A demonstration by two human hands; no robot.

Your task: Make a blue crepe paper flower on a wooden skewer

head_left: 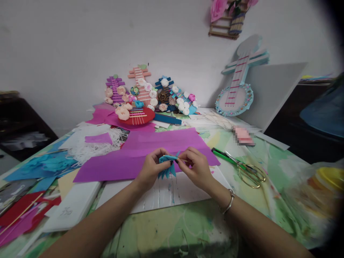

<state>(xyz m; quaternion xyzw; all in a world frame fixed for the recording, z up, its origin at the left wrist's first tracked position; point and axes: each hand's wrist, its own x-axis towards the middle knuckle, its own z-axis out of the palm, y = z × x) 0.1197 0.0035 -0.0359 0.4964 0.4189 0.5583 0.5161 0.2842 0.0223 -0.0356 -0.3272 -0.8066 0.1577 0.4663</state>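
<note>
Blue pleated paper [168, 171], held just above the white board [177, 195] at the middle of the surface [188, 229], between the two hands. The left hand [153, 167] pinches its gathered upper edge between thumb and fingers, pointed folds hanging below; the right hand [195, 167] pinches at its narrow right end, fingertips close together.

Containers: at the right edge of the surface, a clear plastic bag [298, 190] surrounds a yellow lid [331, 177] with orange material beneath it; further contents are too blurred to identify. Upper right, on the wall, a wooden rack [221, 35] bears a small woven holder [237, 24] with pink flowers [219, 10] and dark leaves at its top. Far left, beside the surface, a dark shelf [10, 107] holds pale papers [24, 140].

Purple paper [161, 143] lies beyond and partly over the white board. To its right are gold-handled scissors [251, 175], crossing a green-handled tool [221, 154]. To its left, white shreds [88, 152] form a loose heap bearing a purple scrap [98, 138]. Decorated stringed-instrument models [142, 89] stand and lie along the back edge; a larger pale one [235, 98] leans at back right.
</note>
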